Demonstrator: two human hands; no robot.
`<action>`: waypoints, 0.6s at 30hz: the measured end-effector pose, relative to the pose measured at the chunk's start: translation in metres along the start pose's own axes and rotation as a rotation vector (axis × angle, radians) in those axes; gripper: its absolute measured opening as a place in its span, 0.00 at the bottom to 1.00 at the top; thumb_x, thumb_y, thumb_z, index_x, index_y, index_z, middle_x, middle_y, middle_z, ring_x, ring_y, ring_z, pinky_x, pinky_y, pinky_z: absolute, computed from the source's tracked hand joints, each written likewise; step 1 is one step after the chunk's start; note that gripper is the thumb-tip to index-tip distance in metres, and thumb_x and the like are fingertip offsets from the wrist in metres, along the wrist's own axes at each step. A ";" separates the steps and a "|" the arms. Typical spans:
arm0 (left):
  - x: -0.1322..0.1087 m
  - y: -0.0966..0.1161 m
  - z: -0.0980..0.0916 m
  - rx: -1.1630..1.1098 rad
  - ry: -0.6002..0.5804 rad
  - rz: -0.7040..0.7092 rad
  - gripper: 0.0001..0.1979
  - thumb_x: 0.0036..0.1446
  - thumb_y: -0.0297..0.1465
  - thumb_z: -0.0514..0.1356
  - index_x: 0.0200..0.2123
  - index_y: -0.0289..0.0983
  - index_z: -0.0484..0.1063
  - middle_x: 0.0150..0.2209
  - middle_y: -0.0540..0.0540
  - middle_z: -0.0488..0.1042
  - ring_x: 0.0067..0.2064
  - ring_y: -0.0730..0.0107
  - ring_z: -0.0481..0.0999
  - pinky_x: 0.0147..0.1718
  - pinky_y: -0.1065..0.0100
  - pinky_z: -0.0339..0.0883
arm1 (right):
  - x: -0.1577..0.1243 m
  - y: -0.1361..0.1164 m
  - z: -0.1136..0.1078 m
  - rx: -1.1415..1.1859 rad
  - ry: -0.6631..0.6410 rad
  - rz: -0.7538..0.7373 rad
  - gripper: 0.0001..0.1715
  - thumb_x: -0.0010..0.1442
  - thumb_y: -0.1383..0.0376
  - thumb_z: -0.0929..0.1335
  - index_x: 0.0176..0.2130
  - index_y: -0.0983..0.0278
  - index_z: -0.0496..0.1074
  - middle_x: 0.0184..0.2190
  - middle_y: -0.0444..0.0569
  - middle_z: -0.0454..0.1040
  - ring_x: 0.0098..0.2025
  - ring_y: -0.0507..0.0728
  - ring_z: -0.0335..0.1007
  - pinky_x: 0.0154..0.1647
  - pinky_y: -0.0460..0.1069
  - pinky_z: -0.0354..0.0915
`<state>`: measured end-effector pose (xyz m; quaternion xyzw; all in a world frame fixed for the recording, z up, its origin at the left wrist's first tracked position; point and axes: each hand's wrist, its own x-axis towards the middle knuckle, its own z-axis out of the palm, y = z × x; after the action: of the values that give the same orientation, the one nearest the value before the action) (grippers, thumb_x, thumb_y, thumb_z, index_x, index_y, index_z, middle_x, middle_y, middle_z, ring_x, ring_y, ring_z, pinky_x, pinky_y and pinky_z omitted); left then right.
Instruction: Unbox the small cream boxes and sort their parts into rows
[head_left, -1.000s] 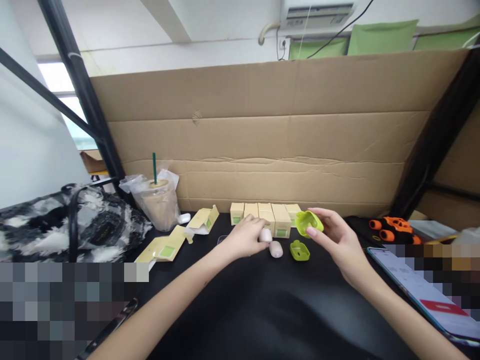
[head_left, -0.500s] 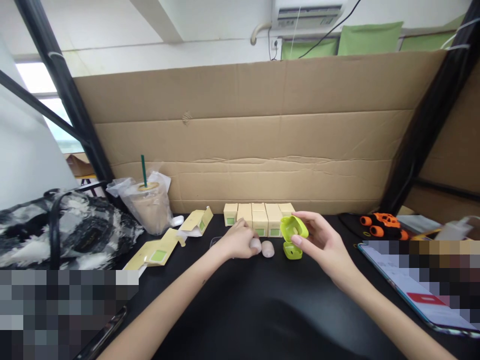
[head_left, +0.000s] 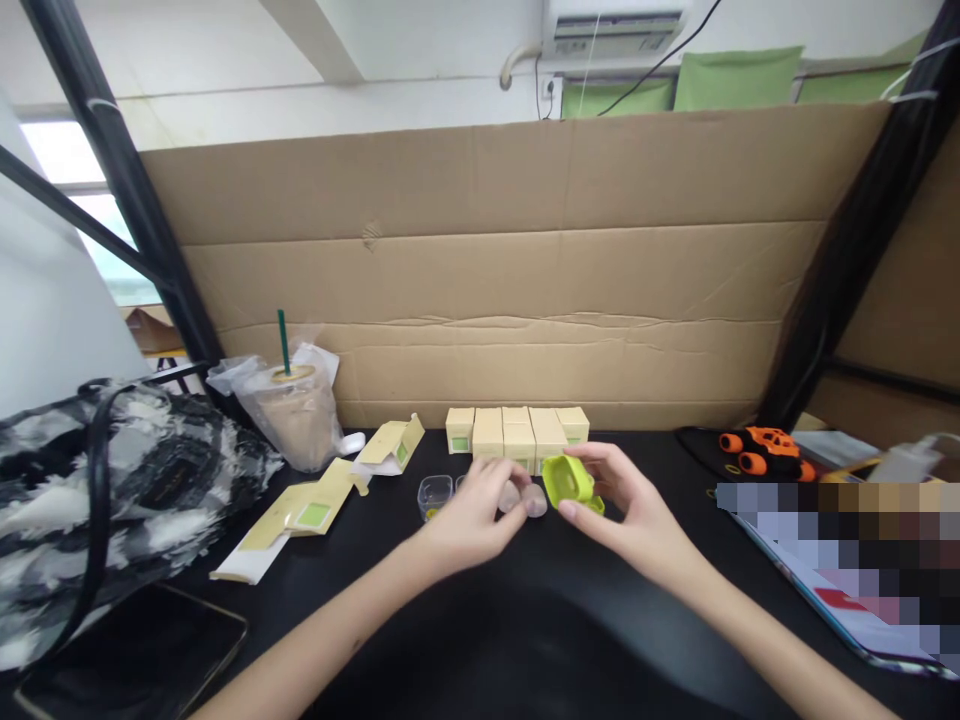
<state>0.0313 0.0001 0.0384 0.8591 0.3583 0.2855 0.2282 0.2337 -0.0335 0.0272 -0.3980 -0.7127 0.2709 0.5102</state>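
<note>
Between the thumb and bent fingers of your right hand (head_left: 637, 505), in the head view, you grip a yellow-green shell (head_left: 568, 480), its hollow side showing. Just behind it, below those fingers, a second green piece (head_left: 597, 504) shows only in part. Your left thumb and fingers close around a pale rounded piece (head_left: 509, 497), the left hand (head_left: 476, 512) bent low; whether that piece is clear of the black tabletop (head_left: 525, 640) you cannot tell. Another pale lump (head_left: 535, 501) lies just right of the left fingertips, between both hands. Beyond your left fingers stands a row of small tan boxes (head_left: 517, 430). Left of them you have a clear container (head_left: 435, 490), then an opened carton (head_left: 386, 445) and, farther out, a bagged drink (head_left: 296, 425). Well right of your right fingers are an orange toy car (head_left: 771, 448) and, nearer you, a lit screen (head_left: 862, 630).
</note>
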 end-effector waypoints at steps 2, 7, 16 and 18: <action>-0.014 0.002 0.013 -0.483 0.000 -0.164 0.11 0.58 0.39 0.53 0.37 0.37 0.65 0.35 0.44 0.70 0.39 0.62 0.72 0.38 0.60 0.67 | -0.006 -0.001 0.008 -0.022 -0.080 -0.014 0.22 0.56 0.63 0.69 0.48 0.55 0.59 0.43 0.46 0.69 0.46 0.56 0.69 0.47 0.53 0.66; -0.034 -0.001 0.034 -1.270 -0.044 -0.429 0.17 0.55 0.36 0.60 0.45 0.32 0.67 0.37 0.40 0.74 0.35 0.68 0.75 0.38 0.65 0.68 | -0.017 0.000 0.026 -0.010 -0.232 -0.081 0.23 0.56 0.68 0.68 0.48 0.56 0.58 0.49 0.47 0.66 0.54 0.56 0.63 0.57 0.54 0.60; -0.037 0.000 0.037 -1.415 0.074 -0.431 0.17 0.53 0.35 0.63 0.45 0.34 0.73 0.46 0.39 0.75 0.48 0.61 0.73 0.51 0.61 0.63 | -0.016 0.009 0.025 -0.653 -0.020 -0.418 0.04 0.59 0.65 0.66 0.37 0.58 0.70 0.45 0.53 0.69 0.49 0.62 0.67 0.45 0.59 0.65; -0.039 0.000 0.041 -1.352 0.107 -0.434 0.22 0.51 0.33 0.65 0.51 0.39 0.69 0.47 0.42 0.74 0.48 0.63 0.73 0.51 0.61 0.64 | -0.016 0.010 0.027 -0.753 0.013 -0.430 0.04 0.59 0.63 0.67 0.34 0.59 0.72 0.43 0.53 0.71 0.45 0.63 0.68 0.42 0.59 0.66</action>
<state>0.0354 -0.0366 -0.0039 0.4233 0.2763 0.4352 0.7451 0.2140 -0.0413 0.0025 -0.4004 -0.8253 -0.1227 0.3789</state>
